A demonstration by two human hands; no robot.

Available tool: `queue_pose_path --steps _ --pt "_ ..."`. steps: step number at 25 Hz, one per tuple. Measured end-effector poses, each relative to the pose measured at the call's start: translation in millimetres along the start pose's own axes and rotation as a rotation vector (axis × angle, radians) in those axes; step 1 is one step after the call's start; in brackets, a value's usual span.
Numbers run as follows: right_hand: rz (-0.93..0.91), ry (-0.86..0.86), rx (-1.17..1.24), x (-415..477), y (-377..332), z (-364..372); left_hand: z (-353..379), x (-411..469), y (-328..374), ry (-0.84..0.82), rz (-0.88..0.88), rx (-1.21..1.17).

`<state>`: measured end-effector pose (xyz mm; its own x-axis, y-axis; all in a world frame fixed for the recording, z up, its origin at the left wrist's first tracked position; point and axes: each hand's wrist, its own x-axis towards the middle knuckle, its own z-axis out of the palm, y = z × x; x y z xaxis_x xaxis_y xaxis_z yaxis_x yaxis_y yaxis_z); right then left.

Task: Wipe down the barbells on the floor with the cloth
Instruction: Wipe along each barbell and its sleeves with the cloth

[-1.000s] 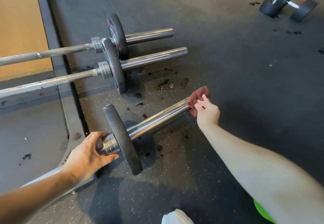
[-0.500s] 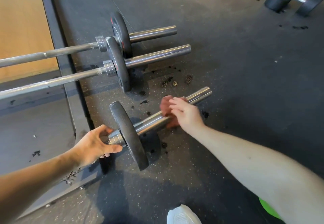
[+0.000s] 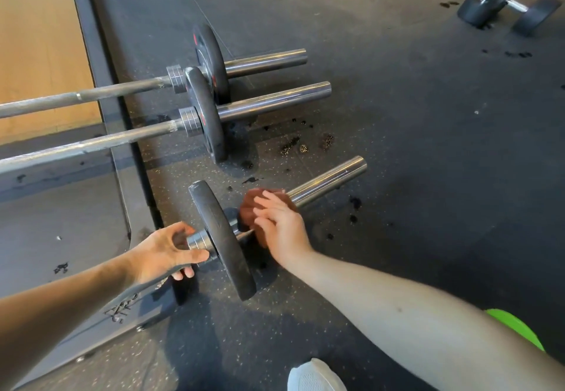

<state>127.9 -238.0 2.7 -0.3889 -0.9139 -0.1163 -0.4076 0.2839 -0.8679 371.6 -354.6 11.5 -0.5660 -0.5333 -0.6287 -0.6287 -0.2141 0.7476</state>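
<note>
Three barbells lie on the dark rubber floor. The nearest barbell (image 3: 330, 178) has a chrome sleeve and one black plate (image 3: 221, 242). My right hand (image 3: 282, 228) wraps a reddish-brown cloth (image 3: 249, 205) round that sleeve, close against the plate. My left hand (image 3: 166, 251) grips the ringed collar of the same bar on the plate's other side. Beyond it lie the middle barbell (image 3: 275, 101) and the far barbell (image 3: 266, 60), each with a black plate.
A dark platform edge strip (image 3: 122, 133) runs under the bars, with wooden floor (image 3: 39, 38) to the left. Dumbbells (image 3: 501, 2) sit at top right. Dark wet spots (image 3: 293, 146) dot the floor. My white shoe (image 3: 315, 375) shows at the bottom.
My right hand has slid the cloth along the nearest sleeve from its outer end inward to the plate. My left hand has kept its hold on the collar.
</note>
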Motion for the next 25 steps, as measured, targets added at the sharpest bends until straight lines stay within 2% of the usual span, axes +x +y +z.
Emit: queue_pose_path --steps 2,4,6,8,10,13,17,20,22,25 --pt "-0.098 -0.062 -0.043 5.2 6.0 -5.3 6.1 -4.5 -3.8 0.051 0.038 0.072" --pt "-0.089 -0.076 -0.059 17.9 16.1 -38.3 11.9 -11.3 -10.4 0.178 0.112 0.238" --pt "0.015 0.068 -0.052 33.1 25.1 -81.7 19.5 -16.6 -15.1 0.315 0.184 0.418" --pt "0.163 0.228 -0.025 46.7 29.2 -111.2 28.8 -19.0 -18.4 0.373 0.215 0.559" --pt "0.250 0.335 0.001 52.2 31.7 -111.8 34.0 -17.2 -23.8 0.400 0.230 0.603" --pt "0.209 0.345 0.021 38.0 23.9 -76.1 31.7 -15.5 -27.5 0.428 0.291 0.556" --pt "0.067 0.094 0.059 7.6 7.6 -12.5 24.2 -10.9 -22.4 0.396 0.298 0.499" --pt "0.028 -0.014 0.075 -4.5 -5.0 22.2 16.6 -5.3 -18.7 0.352 0.245 0.354" --pt "-0.006 -0.053 0.072 -3.0 -7.8 21.2 11.8 -2.6 -11.3 0.302 0.152 0.243" --pt "-0.055 -0.068 0.019 14.8 7.0 -22.7 8.6 -2.6 2.2 0.160 0.063 0.066"
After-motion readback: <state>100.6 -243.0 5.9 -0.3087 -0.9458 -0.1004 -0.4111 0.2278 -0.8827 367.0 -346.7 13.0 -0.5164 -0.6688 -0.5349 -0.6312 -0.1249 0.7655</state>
